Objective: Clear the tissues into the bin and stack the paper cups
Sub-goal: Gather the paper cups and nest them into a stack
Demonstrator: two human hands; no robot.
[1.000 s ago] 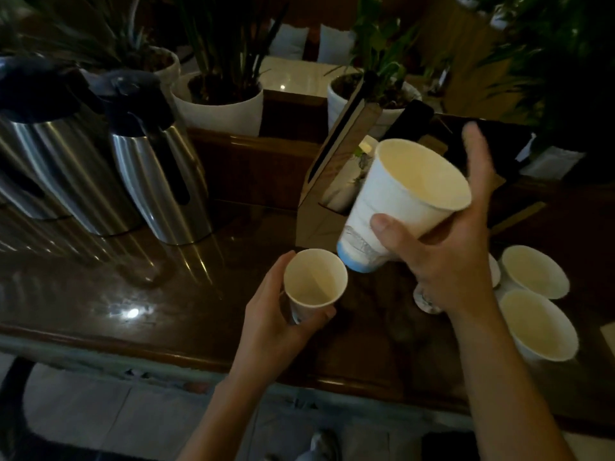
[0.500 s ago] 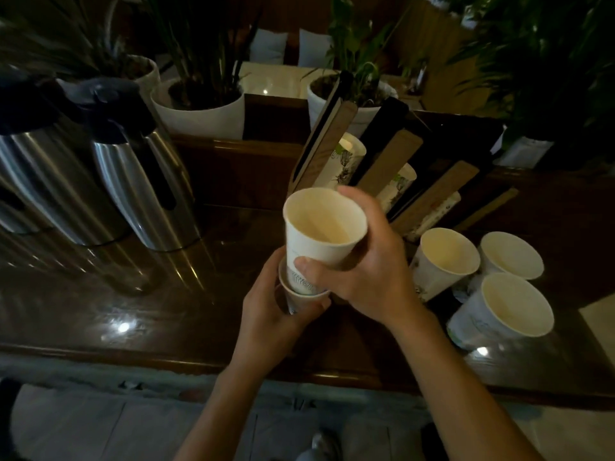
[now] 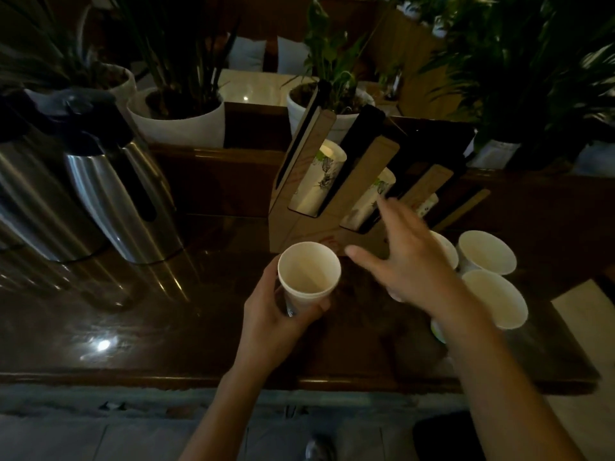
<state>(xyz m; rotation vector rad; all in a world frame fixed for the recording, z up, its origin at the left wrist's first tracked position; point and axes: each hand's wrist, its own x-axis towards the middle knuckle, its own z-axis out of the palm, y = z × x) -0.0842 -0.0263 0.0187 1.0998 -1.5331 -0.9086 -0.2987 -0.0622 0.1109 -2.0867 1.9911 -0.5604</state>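
Observation:
My left hand (image 3: pixel 278 316) grips a stack of white paper cups (image 3: pixel 307 276) above the dark wooden counter (image 3: pixel 166 327), one cup nested in another. To its right my right hand (image 3: pixel 409 261) hovers empty with fingers spread, blurred, over a loose white cup (image 3: pixel 447 247) that it mostly hides. Two more loose white cups stand at the right: the far cup (image 3: pixel 487 251) and the near cup (image 3: pixel 496 299). No tissues or bin are in view.
A cardboard cup holder (image 3: pixel 299 224) with printed cups in its slots stands behind the hands. Two steel thermos jugs (image 3: pixel 123 201) stand at the left. White plant pots (image 3: pixel 179 121) line the ledge behind. A pale sheet (image 3: pixel 585 314) lies at the right edge.
My right hand pushed its cup down into the cup in my left hand, let go, and moved right toward the loose cups.

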